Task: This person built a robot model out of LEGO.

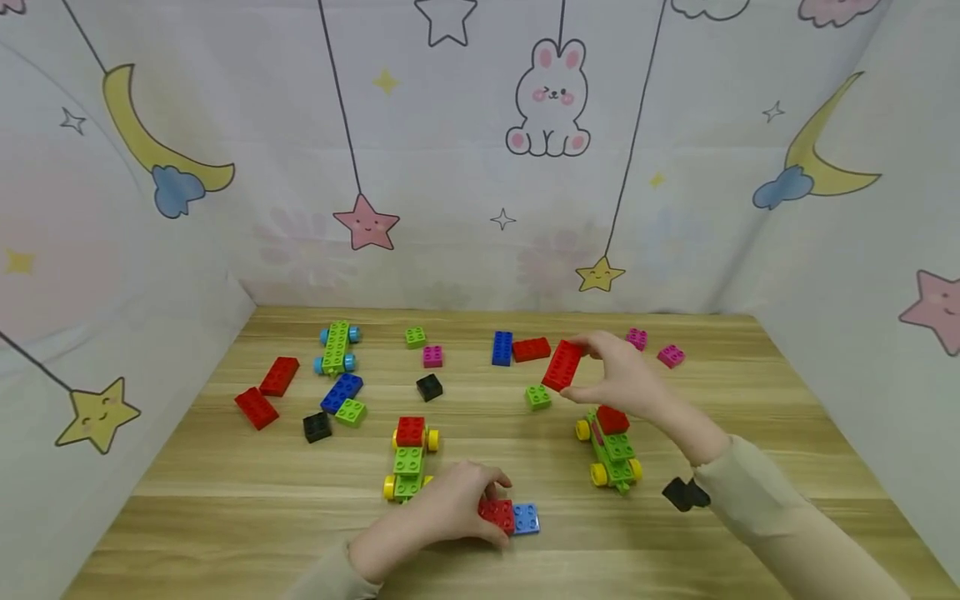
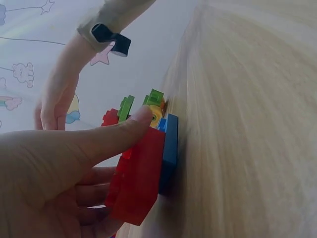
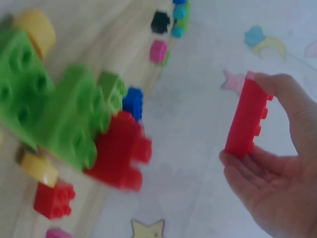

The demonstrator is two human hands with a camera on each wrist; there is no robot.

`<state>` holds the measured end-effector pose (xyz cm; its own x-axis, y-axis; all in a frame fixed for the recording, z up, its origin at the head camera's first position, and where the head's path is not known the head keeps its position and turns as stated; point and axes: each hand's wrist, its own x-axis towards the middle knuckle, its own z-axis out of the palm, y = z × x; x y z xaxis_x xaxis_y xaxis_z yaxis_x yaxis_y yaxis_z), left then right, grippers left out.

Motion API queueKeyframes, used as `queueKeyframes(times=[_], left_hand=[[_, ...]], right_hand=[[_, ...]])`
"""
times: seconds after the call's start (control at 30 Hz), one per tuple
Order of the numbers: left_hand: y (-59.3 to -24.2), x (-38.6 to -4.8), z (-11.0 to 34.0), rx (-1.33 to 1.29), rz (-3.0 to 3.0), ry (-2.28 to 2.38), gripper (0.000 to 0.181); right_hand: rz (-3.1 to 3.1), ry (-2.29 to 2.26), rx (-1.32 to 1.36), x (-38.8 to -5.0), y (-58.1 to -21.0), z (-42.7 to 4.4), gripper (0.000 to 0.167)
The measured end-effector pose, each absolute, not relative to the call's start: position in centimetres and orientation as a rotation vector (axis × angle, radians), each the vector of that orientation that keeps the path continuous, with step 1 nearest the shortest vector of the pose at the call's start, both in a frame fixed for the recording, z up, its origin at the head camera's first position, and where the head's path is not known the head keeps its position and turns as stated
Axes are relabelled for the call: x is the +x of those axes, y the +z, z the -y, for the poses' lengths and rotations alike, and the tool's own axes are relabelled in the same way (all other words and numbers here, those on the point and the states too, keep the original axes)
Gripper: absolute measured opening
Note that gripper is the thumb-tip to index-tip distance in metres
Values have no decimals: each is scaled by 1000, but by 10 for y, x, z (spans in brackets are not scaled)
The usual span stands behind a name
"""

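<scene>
Brick [image 1: 562, 366], red, oblong, studded, tilted in right hand [image 1: 621, 377]

Left car [image 1: 408, 461] and right car [image 1: 618, 450] flank joined bricks [image 1: 513, 517].

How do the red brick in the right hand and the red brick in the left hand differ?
The right red brick is lifted clear of the table; the left red brick is low over it.
The left red brick sits on a blue brick; the right red brick touches no other.
In the head view, the right red brick shows most of its studs; the left hand hides part of the left red brick.
Both are studded.
</scene>
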<state>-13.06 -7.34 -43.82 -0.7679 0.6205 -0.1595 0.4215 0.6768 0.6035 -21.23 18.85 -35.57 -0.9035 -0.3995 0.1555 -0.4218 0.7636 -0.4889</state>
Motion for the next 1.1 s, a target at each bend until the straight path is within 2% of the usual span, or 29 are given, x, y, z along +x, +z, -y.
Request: queueKeyframes(times=[0.27,0.53,0.93,1.1], left_hand=[[-429,-132,72,712,-2575,975,68],[-421,-131,66,793,-2796,1153,64],[-422,-127,63,848,-2874,1054,59],[-424,-126,62,906,-2924,1001,49]], right_hand=[[2820,931,664,-178,-374,-169,61],[2891,1083,498,-150,-393,-149,62],[2965,1179,324,-127,-411,-138,61],[2988,1230,315,-125,-415,-135,60]])
